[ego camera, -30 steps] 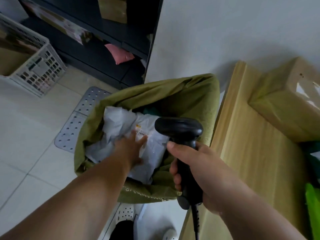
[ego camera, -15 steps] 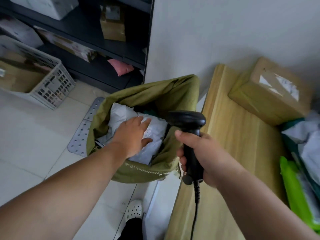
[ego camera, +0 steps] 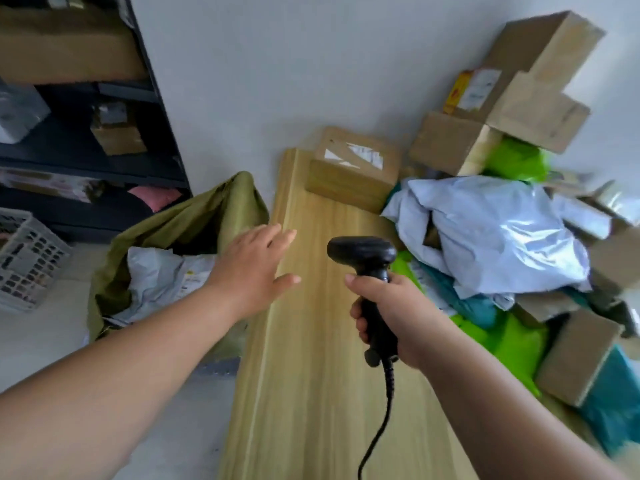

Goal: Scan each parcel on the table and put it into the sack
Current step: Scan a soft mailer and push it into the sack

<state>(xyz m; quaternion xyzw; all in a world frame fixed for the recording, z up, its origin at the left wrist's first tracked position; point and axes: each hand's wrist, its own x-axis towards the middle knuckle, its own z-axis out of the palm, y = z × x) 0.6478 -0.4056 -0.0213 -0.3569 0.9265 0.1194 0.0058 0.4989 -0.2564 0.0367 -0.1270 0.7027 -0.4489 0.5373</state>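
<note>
A person's left hand (ego camera: pixel 254 268), fingers straight and spread and holding nothing, hovers over the left edge of a wooden desk (ego camera: pixel 311 393). The right hand (ego camera: pixel 391 317) is wrapped round the grip of a black barcode scanner (ego camera: pixel 363 252), which is held upright above the bare boards with its cable trailing down toward the camera.

Just left of the open hand, an olive-green sack (ego camera: pixel 194 216) stands on the floor against the desk's side. A white mailer (ego camera: pixel 156 275) lies in its mouth, label up.

The moment appears to fall between parcels, with one bagged and the next not yet chosen. The next move seems to call for the free hand to reach right, draw a parcel from the pile and turn its label toward the scanner.

That pile crowds the right half of the desk. A taped cardboard box (ego camera: pixel 353 168) lies nearest, a crumpled grey-white poly bag (ego camera: pixel 502 237) beside it, green mailers (ego camera: pixel 519 344) and teal ones below, and more cartons (ego camera: pixel 533 98) stacked against the pale wall (ego camera: pixel 277 64).

Beyond the sack, a dark shelving unit (ego camera: pixel 104 161) holds boxes, and a white lattice basket (ego camera: pixel 24 261) sits on the tiled floor (ego camera: pixel 41 341).
</note>
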